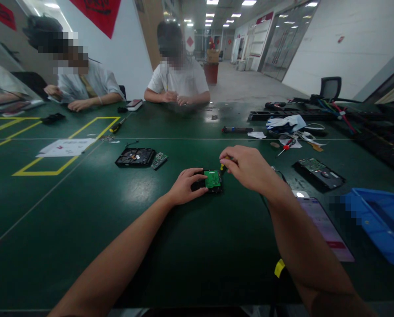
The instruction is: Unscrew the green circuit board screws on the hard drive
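Observation:
A hard drive [218, 190] lies on the green table before me, its green circuit board [213, 178] facing up. My left hand [187, 187] grips the drive's left end, fingers on the far side and thumb on the near side. In my right hand [246, 167], thumb and fingers are closed around a small yellow screwdriver [222, 167]. Its lower end is at the drive's right edge; I cannot tell whether the tip sits in a screw. Left of them are an opened hard drive [136, 156] and a loose circuit board [159, 160]. Another hard drive [319, 174] lies to the right.
A phone or tablet [329, 229] lies by my right forearm, beside a blue tray [362, 196]. Farther off are a red screwdriver [285, 148], a dark cylindrical tool [237, 130], a yellow-black screwdriver [117, 126] and a paper sheet [67, 148]. People sit across the table [144, 246].

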### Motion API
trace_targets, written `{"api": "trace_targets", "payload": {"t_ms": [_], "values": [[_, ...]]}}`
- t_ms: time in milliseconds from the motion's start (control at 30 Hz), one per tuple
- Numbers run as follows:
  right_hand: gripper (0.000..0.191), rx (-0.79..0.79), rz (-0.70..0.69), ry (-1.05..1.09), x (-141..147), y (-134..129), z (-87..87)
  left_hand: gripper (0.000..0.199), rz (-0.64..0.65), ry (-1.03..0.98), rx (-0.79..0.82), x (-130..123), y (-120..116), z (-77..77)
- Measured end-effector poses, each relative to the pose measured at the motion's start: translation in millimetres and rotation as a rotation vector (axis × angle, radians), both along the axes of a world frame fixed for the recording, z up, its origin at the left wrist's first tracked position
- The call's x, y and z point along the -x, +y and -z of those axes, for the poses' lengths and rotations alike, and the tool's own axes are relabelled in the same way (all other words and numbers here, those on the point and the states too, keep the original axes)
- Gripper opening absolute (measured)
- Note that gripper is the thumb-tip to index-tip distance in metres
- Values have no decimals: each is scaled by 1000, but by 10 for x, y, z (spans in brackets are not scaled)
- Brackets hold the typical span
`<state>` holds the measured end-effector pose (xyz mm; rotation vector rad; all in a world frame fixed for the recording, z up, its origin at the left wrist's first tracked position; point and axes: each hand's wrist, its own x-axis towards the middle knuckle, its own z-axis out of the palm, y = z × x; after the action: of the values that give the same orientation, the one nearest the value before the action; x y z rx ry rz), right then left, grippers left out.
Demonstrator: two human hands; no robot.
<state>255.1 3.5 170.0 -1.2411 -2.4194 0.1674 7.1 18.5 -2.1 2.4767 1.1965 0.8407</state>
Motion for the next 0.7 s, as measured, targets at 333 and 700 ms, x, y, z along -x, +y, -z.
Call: {"api": "trace_targets", "payload": {"t_ms": [333,700], "values": [[10,15,49,-7,-11,-23,-11,50,-1,10,8,-2,-12,-30],[19,6,-24,-22,-17,-22,-17,48,2,1,-3,0,-3,-24]]}}
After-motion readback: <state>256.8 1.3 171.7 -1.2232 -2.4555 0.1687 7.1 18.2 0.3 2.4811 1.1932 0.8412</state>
